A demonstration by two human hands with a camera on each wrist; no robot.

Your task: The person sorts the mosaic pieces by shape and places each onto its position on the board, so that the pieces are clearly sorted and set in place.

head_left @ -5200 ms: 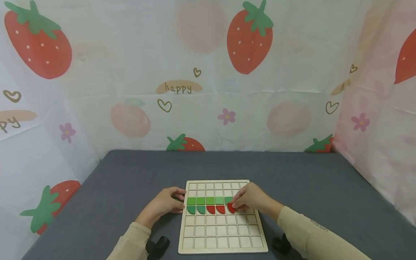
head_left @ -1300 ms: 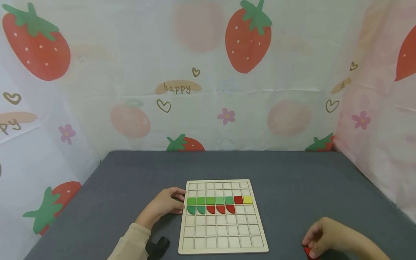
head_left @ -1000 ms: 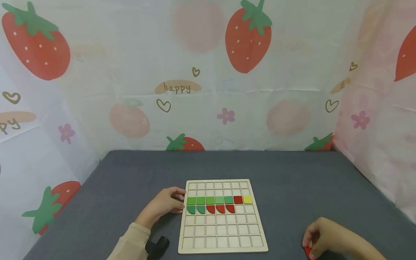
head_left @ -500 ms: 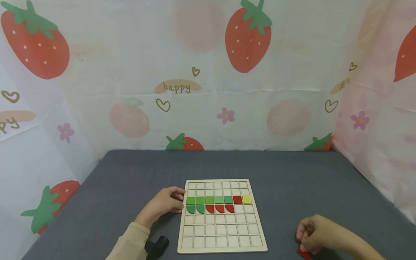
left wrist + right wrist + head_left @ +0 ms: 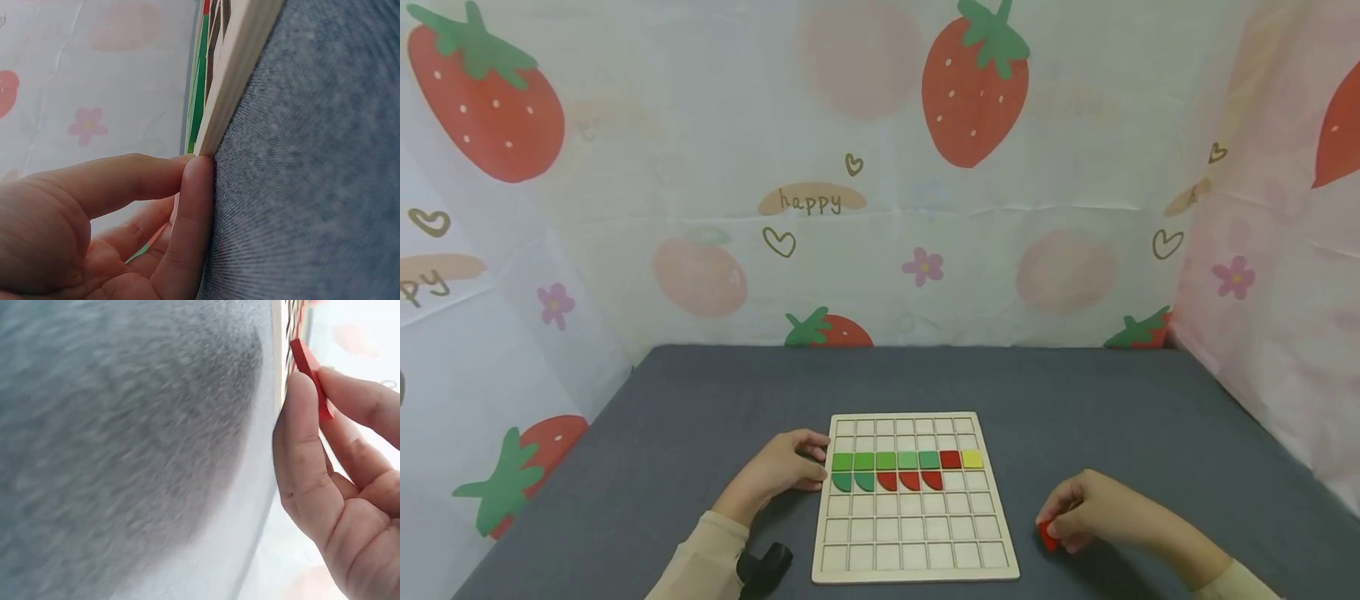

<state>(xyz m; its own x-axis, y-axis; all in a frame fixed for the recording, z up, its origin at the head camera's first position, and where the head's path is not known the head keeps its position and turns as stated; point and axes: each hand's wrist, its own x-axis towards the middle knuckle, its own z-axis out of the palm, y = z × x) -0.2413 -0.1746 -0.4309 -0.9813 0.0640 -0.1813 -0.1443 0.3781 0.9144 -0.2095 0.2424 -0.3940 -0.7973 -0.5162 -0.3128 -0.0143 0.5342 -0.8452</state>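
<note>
A pale wooden grid board [image 5: 915, 557] lies on the dark cloth. One of its rows holds several green square tiles [image 5: 864, 461], then a red square tile [image 5: 950, 459] and a yellow square tile [image 5: 972, 459]. Just below sit two green quarter-circle tiles [image 5: 842, 481] and three red quarter-circle tiles [image 5: 887, 481]. My left hand [image 5: 778, 468] touches the board's left edge with thumb and fingertips; the wrist view has them right at the wooden rim [image 5: 234, 81]. Right of the board, my right hand [image 5: 1093, 508] pinches a small red tile [image 5: 310, 375] between thumb and fingers.
Grey-blue cloth [image 5: 737, 375] covers the table. A strawberry-print curtain [image 5: 880, 275] encloses the back and sides. Beside my left sleeve is a black strap mount [image 5: 765, 568].
A red square and a yellow square show at the row's right end, earlier hidden by my right hand. That hand left the board, picked up a red tile at right, and now moves back leftward.
</note>
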